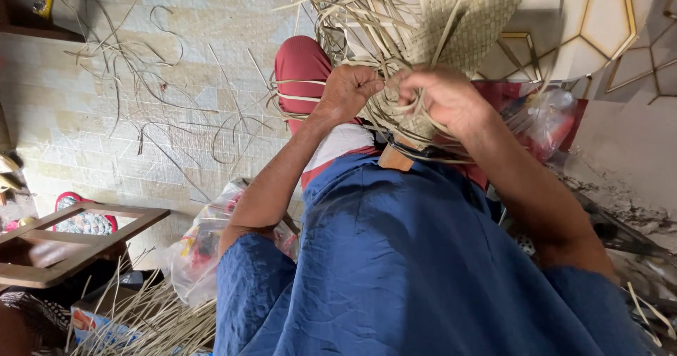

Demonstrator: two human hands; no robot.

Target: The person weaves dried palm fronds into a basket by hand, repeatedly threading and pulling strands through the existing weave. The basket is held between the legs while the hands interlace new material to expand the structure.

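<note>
A half-woven mat of pale straw strips (472,17) rises in front of me at the top centre, with loose strips trailing off its lower edge. My left hand (347,91) is closed around a bundle of those loose strips at the weave's bottom left. My right hand (444,98) pinches strips right beside it, fingers curled into the weave. Both forearms come up from my blue shirt (409,264). A knee in red cloth (302,63) sits just left of my left hand.
Scattered straw offcuts (141,81) lie on the pale tiled floor at left. A wooden frame (77,239) stands at lower left, above a bundle of straw strips (155,321). Clear plastic bags (201,246) sit by my left elbow and another plastic bag (546,119) at right.
</note>
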